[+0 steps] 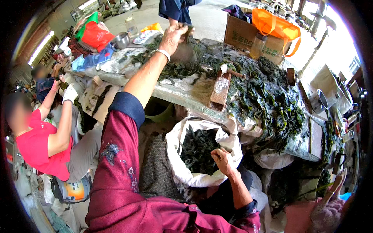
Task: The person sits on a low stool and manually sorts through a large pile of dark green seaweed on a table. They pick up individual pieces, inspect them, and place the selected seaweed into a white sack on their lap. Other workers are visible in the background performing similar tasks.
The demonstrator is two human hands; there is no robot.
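Stretched far out over the table (186,91), my left hand (172,36) has its fingers closed on a dark strand of seaweed, partly blurred, above a heap of dark green seaweed (183,65). My right hand (223,160) is at the right side of the opening of a white woven sack (174,154), over the dark seaweed (198,151) inside it. Its fingers are curled together; whether they hold a piece is not clear. More wet, leafy seaweed (268,102) covers the right part of the table and hangs over its edge.
A rusty metal block (220,92) stands on the table. Behind it are a jar (258,46) and a cardboard box (239,32) with an orange bag (271,24). A steel bowl (122,40) stands back left. People sit at left; another person's hand (329,198) is at lower right.
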